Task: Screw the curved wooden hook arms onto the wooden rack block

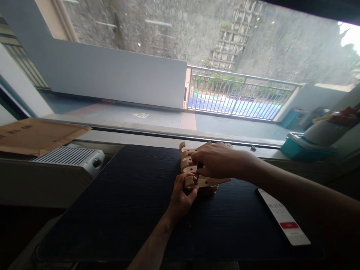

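A light wooden piece with several hooked pegs (pixel 189 162) lies on the black ribbed mat (pixel 126 202), near the window sill. My left hand (pixel 182 193) is closed on the piece's near end, thumb against a peg. My right hand (pixel 216 160) covers the piece from the right, its fingers pinched on a small dark thing (pixel 197 173) that I cannot make out. Most of the wooden piece is hidden under this hand.
A white phone-like device with a red button (pixel 284 216) lies on the mat at the right. A white radiator (pixel 67 157) and a cardboard sheet (pixel 33 135) sit at the left. A teal and white container (pixel 306 146) stands at the far right. The window runs along the back.
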Demonstrator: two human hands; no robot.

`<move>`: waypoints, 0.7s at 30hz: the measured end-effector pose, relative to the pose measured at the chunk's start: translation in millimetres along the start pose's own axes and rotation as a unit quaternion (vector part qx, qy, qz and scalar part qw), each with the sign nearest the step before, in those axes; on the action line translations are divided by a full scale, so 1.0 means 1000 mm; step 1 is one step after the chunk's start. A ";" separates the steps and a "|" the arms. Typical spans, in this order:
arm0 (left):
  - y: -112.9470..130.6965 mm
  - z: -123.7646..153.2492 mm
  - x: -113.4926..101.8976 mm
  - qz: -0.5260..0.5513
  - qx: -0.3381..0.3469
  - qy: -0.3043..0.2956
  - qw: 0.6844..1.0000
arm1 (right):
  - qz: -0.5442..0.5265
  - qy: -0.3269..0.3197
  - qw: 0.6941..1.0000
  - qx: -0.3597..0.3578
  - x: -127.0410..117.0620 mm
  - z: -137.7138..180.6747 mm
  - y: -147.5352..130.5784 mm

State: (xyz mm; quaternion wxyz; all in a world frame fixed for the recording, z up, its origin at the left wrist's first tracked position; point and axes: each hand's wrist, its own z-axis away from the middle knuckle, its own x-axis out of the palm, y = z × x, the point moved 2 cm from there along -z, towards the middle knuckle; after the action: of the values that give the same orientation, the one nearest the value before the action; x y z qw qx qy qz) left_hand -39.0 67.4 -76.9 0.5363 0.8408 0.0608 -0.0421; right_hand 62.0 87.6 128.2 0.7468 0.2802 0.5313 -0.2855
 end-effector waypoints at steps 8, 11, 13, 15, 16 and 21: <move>-0.002 -0.001 -0.001 -0.011 0.009 -0.001 1.000 | -0.025 0.006 1.000 -0.008 0.001 -0.002 -0.004; -0.003 -0.001 0.000 -0.012 0.009 -0.003 1.000 | -0.017 0.013 1.000 0.008 0.005 -0.003 0.000; -0.003 -0.001 0.000 -0.009 0.007 -0.004 1.000 | -0.007 0.011 1.000 0.027 0.006 -0.002 0.002; -0.003 -0.001 0.000 -0.005 0.007 -0.002 1.000 | 0.001 0.010 0.999 0.036 0.006 -0.001 0.004; -0.003 -0.001 0.000 -0.002 0.005 -0.001 1.000 | 0.003 0.012 0.999 0.032 0.006 0.000 0.004; -0.005 -0.001 0.000 -0.002 -0.006 -0.002 1.000 | -0.012 0.017 0.999 -0.027 0.000 0.003 0.004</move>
State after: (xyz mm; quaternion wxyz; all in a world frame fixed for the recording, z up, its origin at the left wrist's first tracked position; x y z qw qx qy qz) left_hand -39.5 70.1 -81.0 0.5410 0.8376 0.0615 -0.0446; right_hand 66.7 88.0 129.0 0.7418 0.2581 0.5544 -0.2751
